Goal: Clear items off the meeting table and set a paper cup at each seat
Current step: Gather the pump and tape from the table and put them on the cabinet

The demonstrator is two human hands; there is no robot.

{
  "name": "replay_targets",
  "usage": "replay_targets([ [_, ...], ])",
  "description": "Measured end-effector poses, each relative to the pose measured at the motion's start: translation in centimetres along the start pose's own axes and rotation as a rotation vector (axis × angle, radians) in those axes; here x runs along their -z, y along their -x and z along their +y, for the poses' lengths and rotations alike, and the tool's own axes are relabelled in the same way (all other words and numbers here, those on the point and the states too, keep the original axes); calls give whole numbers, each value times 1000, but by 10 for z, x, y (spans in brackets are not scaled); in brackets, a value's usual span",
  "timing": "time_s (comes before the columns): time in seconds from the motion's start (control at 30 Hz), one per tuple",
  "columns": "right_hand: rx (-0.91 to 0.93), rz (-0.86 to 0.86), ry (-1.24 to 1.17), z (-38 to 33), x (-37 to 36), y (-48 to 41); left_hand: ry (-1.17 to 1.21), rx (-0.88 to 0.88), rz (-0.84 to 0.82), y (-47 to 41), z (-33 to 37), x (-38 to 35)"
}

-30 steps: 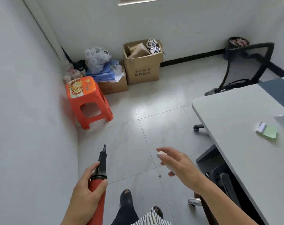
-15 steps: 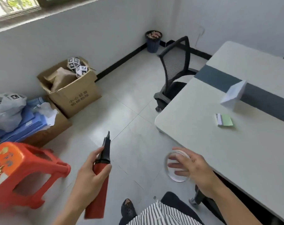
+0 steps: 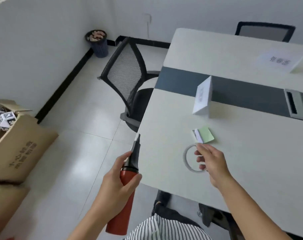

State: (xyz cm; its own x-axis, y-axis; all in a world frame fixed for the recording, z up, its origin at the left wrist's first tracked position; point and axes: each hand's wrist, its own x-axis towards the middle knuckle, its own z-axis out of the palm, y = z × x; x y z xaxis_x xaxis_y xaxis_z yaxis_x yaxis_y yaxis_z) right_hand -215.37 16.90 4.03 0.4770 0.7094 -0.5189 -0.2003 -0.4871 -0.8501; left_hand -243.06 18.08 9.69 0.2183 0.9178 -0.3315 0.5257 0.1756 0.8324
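a person's left hand, lower centre of frame, was wrapped tight round a red hand pump w/ a black nozzle pointing up toward the table edge. the right hand, centre-right, pinched a clear tape ring btwn thumb and fingers, holding it just over the white meeting table. just above the ring in frame lay a green sticky-note pad w/ a small white slip at its left edge. higher up, a folded white name card stood by the table's dark centre strip, a cable slot at far right. a second white card w/ dark print sat upper right. a black mesh chair stood at the table's left end, another chair back at top right. a dark waste bin sat in the upper-left corner; an open cardboard box w/ marker cubes filled the left edge. no paper cup could be made out in shot.
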Motion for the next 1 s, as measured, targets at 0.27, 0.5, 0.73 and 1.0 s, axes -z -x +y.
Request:
replay_targets([
  [0.27, -84, 156, 196, -20, 20, -163, -87, 23, -62, -81, 12, 2],
  [0.5, -146, 226, 884, 7, 18, -200, -136, 32, -141, -136, 11, 15],
  [0.73, -261, 214, 952, 17, 5, -198, -142, 38, -197, -170, 22, 12],
  [1.0, -243, 256, 819, 20, -9, -197, -126, 45, -178, -173, 29, 8],
])
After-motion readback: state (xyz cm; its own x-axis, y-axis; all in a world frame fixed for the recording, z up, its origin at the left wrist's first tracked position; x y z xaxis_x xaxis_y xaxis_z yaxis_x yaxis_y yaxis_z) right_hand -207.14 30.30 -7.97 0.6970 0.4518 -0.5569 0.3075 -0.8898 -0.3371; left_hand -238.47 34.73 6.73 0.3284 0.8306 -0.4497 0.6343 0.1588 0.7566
